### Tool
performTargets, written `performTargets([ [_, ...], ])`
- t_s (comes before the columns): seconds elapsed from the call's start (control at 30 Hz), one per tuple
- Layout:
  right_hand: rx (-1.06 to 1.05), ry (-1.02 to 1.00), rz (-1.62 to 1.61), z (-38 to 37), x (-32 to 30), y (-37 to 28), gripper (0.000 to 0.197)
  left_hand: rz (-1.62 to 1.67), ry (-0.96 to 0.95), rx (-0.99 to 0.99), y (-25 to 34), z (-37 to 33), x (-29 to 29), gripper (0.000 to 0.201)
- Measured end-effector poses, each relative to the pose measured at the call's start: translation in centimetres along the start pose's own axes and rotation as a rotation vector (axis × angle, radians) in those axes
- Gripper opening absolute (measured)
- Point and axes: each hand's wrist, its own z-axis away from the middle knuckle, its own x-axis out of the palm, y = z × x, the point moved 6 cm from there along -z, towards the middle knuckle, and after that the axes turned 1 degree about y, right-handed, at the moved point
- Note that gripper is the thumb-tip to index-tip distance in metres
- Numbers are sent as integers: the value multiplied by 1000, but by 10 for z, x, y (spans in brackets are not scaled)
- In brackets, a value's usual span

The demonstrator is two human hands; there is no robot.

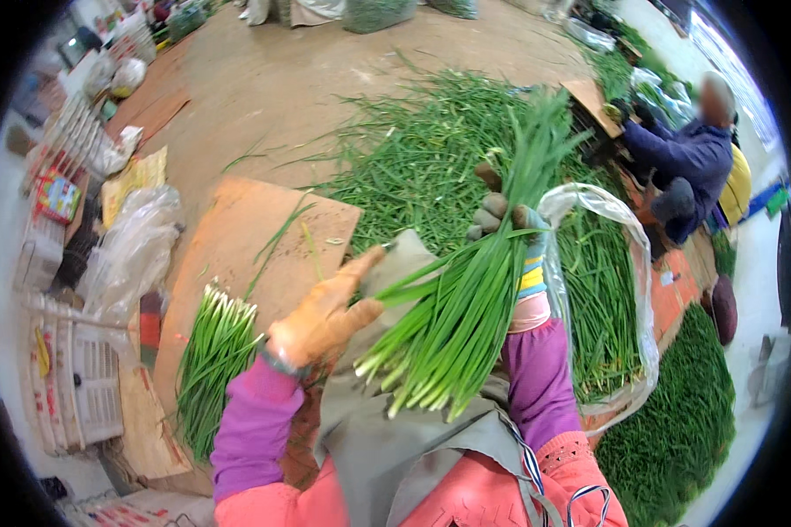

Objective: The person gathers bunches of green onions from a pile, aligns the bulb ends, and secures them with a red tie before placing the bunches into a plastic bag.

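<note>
The grey-gloved right hand (526, 225) holds one long, green, leafy bunch (461, 312); the orange-gloved left hand (322, 314) is wide beside it.

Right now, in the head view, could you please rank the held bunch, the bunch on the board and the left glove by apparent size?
1. Held bunch
2. Other bunch, on the board
3. Left glove
Nearness may enlarge the first in view.

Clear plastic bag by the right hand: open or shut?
Open: beside the right hand, the clear plastic bag has its rim spread in a wide loop, with green stalks inside.
</note>
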Motion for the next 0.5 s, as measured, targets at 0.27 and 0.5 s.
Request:
performTargets([
  [0.27,547,259,58,-62,13,145,34,1402,11,-303,-66,74,70,101],
  [0.5,639,142,1121,-39,-87,238,66,1734,613,-291,-127,102,77,82],
])
